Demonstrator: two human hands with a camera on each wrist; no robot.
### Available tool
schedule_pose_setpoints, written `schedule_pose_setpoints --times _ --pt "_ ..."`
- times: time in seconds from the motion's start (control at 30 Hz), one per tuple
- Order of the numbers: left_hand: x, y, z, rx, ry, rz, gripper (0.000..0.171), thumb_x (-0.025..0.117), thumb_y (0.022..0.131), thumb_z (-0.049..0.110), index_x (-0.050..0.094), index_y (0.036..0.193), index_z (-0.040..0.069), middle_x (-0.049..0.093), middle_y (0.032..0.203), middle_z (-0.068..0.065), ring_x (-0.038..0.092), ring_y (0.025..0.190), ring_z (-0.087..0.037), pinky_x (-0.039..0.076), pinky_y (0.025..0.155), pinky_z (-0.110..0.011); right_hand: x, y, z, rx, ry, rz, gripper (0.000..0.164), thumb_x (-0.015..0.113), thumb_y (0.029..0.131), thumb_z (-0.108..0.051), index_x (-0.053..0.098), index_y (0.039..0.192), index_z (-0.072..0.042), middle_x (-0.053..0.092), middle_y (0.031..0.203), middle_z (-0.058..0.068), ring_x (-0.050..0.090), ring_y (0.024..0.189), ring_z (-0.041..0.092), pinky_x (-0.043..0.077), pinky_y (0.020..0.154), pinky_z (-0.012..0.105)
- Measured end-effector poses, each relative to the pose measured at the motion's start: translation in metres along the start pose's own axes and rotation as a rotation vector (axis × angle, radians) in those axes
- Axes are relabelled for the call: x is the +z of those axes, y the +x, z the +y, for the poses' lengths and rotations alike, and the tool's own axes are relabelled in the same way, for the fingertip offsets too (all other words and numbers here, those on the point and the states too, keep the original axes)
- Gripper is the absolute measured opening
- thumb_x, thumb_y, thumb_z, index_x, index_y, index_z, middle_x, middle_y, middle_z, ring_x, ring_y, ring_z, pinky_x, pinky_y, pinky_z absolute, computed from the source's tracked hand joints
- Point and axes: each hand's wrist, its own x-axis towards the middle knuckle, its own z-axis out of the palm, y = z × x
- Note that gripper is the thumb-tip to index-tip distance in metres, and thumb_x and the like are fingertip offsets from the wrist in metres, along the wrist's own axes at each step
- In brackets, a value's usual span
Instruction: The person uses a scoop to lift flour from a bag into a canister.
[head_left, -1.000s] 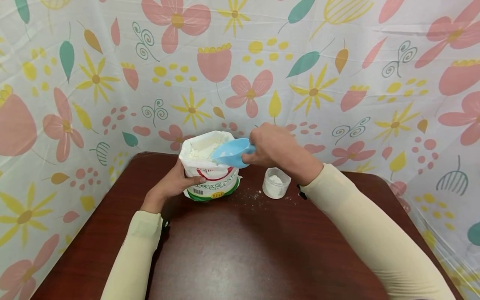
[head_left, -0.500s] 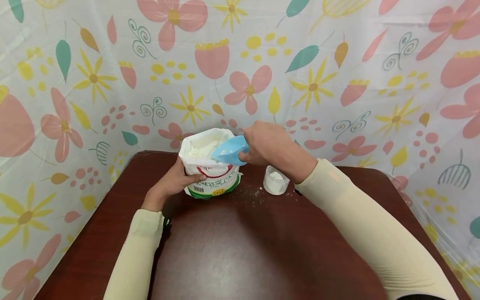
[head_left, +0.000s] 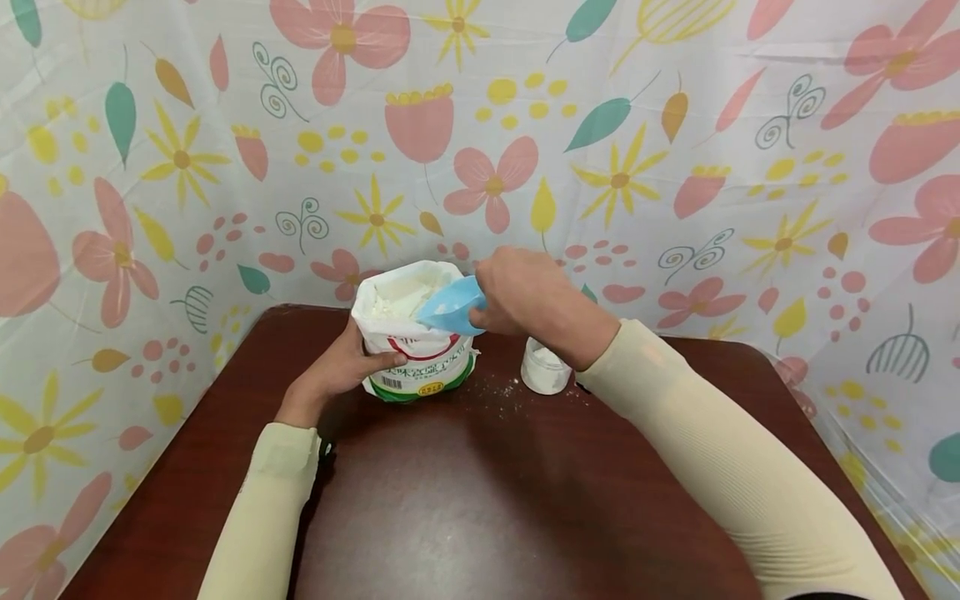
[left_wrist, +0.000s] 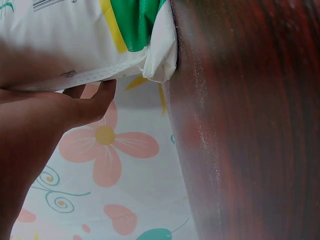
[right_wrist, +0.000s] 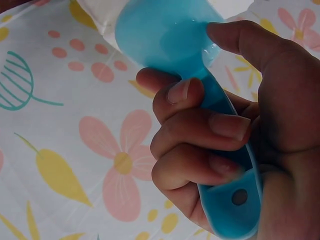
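My left hand (head_left: 333, 372) holds the side of an open white flour bag (head_left: 420, 354), thumb across its front and fingers along the side and behind. In the left wrist view the bag's (left_wrist: 75, 40) green and white lower edge is at the top. White flour (head_left: 397, 302) fills the bag near its folded rim. My right hand (head_left: 528, 292) grips a light blue scoop (head_left: 453, 307), whose front end dips into the flour. The right wrist view shows the fingers curled round the scoop's handle (right_wrist: 235, 200) and the thumb against its bowl.
A small clear cup (head_left: 545, 373) holding white flour stands right of the bag, partly behind the right wrist. Spilled flour (head_left: 502, 393) dots the dark wooden table (head_left: 450, 500). A flower-print curtain (head_left: 480, 125) hangs close behind and at the sides.
My right hand and the scoop have moved a little to the left, and the scoop sits slightly further into the bag. The left hand keeps its hold on the bag.
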Motion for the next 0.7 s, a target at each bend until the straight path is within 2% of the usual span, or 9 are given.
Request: schedule_pose_setpoints --times 0.23,0.5,0.7 --pt "-0.0004 -0.0007 -0.0007 -0.006 0.006 0.001 0.114 0.087 0.088 0.007 0.010 0.163 0.046 0.048 0.152 0.001 0.053 0.137 -0.026 0.041 0.115 -0.061 -0.0012 0.0024 -0.0025 -0.016 -0.015 0.000 0.024 0.070 0.088 -0.026 0.061 0.070 -0.015 0.052 0.065 0.000 0.046 0.055 0.018 0.039 0.048 0.033" --pt "-0.0003 -0.0001 0.0003 -0.005 0.002 -0.001 0.114 0.088 0.088 0.009 0.010 0.164 0.042 0.049 0.152 0.001 0.054 0.136 -0.027 0.042 0.114 -0.061 -0.0038 0.0036 -0.0051 -0.008 -0.047 -0.011 0.026 0.071 0.090 -0.031 0.062 0.072 -0.016 0.056 0.069 0.000 0.049 0.058 0.018 0.044 0.049 0.035" --pt "0.0000 -0.0010 0.0029 -0.031 0.004 0.011 0.112 0.088 0.088 0.010 0.011 0.163 0.044 0.047 0.151 0.001 0.053 0.136 -0.028 0.042 0.114 -0.063 -0.0035 0.0056 -0.0074 -0.007 -0.054 -0.025 0.021 0.071 0.091 -0.031 0.065 0.077 -0.015 0.062 0.073 0.001 0.055 0.062 0.019 0.047 0.052 0.036"
